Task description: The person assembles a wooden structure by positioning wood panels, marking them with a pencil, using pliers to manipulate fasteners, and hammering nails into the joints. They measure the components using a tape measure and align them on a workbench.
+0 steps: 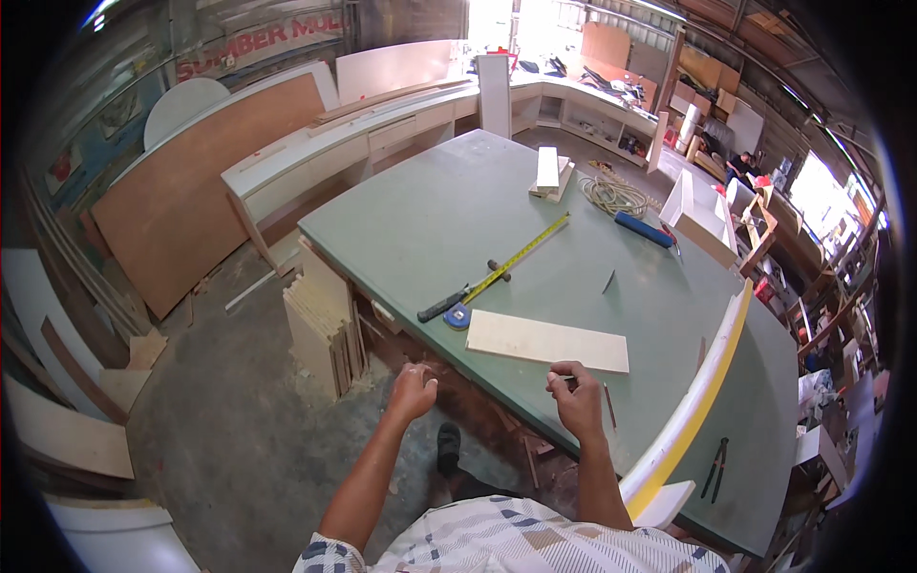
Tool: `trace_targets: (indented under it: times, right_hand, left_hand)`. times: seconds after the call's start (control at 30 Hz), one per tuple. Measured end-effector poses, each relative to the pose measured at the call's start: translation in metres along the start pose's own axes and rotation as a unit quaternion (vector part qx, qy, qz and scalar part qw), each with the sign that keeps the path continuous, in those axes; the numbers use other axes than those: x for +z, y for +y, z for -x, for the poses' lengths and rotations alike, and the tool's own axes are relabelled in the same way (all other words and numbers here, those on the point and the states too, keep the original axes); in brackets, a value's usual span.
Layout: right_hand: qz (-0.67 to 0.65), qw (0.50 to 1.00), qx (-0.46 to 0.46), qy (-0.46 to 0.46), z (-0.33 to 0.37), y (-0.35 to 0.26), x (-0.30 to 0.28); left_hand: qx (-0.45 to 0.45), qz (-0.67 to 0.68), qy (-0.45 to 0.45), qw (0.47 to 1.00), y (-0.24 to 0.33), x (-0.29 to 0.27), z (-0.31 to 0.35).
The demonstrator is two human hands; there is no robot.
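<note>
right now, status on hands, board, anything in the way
Left hand over floor. Right hand near board, contact unclear. Board flat on table, tape measure beside its left end.

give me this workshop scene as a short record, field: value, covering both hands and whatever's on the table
surface: green-topped table
left hand: fingers curled, just off the near table edge, nothing visible in it
right hand: fingers bent, at the near edge of the pale rectangular board; grip unclear
measuring: blue-cased tape measure, yellow blade extended
hand tools: hammer alongside the blade; pincers at the right
marking: slim pencil-like stick right of the right hand
far side: coiled hose
</note>
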State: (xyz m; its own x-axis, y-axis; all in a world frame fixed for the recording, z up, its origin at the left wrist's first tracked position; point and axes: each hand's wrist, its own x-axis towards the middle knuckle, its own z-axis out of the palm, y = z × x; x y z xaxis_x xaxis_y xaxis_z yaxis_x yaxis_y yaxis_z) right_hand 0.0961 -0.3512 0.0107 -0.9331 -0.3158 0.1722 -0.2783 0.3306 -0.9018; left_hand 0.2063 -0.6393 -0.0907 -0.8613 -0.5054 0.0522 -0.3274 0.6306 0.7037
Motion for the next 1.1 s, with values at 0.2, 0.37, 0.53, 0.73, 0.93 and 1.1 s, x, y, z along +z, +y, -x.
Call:
trace_targets:
  times: [0.2, 0.37, 0.53, 0.73, 0.93, 1.1]
  right_hand:
    - [-0.004, 0.999, 0.028, -0.019, -0.098, 0.038, 0.067]
    - [-0.013, 0.999, 0.028, -0.034, -0.168, 0.034, 0.103]
    - [0.007, 0.999, 0.043, -0.001, -0.187, 0.029, 0.087]
    - [0.053, 0.988, 0.101, 0.102, -0.144, 0.054, 0.056]
    - [-0.002, 0.958, 0.185, 0.22, -0.071, 0.047, 0.058]
    - [-0.098, 0.913, 0.23, 0.322, -0.019, 0.016, 0.082]
  left_hand:
    - [0.085, -0.174, 0.024, 0.981, -0.032, 0.03, -0.133]
    - [0.118, -0.254, -0.054, 0.958, -0.052, 0.05, -0.214]
    - [0.117, -0.262, -0.137, 0.948, -0.068, 0.07, -0.252]
    - [0.087, -0.287, -0.199, 0.933, -0.07, 0.074, -0.305]
    - [0.043, -0.211, -0.22, 0.951, -0.07, 0.054, -0.384]
    - [-0.046, 0.1, -0.173, 0.979, -0.052, 0.072, -0.413]
